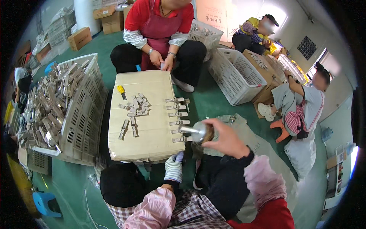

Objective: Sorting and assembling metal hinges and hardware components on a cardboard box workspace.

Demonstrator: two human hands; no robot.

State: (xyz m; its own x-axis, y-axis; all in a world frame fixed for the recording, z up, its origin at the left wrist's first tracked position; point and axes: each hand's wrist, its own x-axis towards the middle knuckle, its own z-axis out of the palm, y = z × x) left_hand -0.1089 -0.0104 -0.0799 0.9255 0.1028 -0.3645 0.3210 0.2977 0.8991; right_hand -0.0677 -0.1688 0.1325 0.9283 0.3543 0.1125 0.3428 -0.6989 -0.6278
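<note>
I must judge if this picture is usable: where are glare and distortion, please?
In the head view, a bright patch at the upper right is washed out; straight edges curve near the picture's border; the round metal piece in the right hand shows highlights; the loose clips look fairly clear.

1. From where I stand, past the far right corner of the cardboard-topped worktable [143, 80], a tall orange-pink board [212, 13] carries one row of dark characters across it.
2. To the right of that worktable, the pale sheet [267, 168] spread over the floor bears faint grey print, too weak to make out.
3. Far beyond the worktable's right side, a dark wall panel [307, 47] shows small marks, unreadable from here.
</note>
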